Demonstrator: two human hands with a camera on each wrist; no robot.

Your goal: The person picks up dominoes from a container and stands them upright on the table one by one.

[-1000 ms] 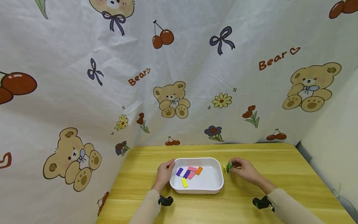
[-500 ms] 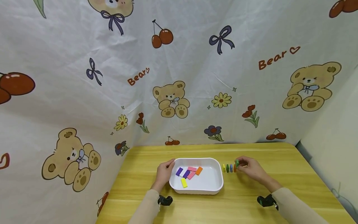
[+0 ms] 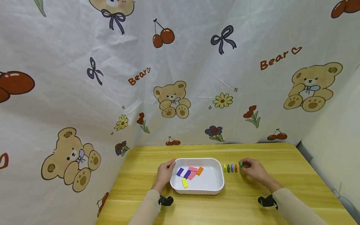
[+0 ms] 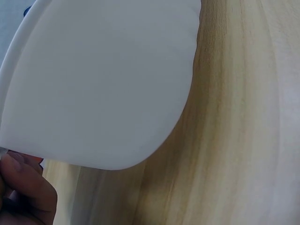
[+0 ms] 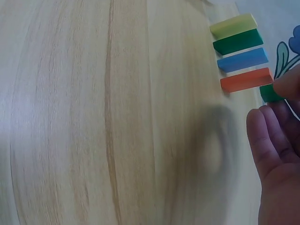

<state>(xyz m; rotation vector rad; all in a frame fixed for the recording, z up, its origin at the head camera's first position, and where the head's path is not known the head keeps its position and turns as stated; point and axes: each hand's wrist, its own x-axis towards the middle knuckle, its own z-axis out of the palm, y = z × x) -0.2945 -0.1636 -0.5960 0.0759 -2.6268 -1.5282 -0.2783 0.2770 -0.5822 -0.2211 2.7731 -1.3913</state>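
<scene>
Dominoes stand on edge in a short row on the wooden surface (image 3: 253, 200), just right of the white tray (image 3: 219, 184): yellow (image 5: 233, 26), dark green (image 5: 237, 41), blue (image 5: 243, 59), orange (image 5: 246, 79). My right hand (image 3: 251, 170) pinches a bright green domino (image 5: 268, 93) beside the orange one, at the row's end. My left hand (image 3: 166, 173) grips the tray's left rim, steadying it; more pieces (image 3: 189, 173) lie flat inside. I judge the risk to be a nudge: if my fingers (image 5: 265, 140) brush the orange piece on letting go, the close-set row could topple toward the tray.
</scene>
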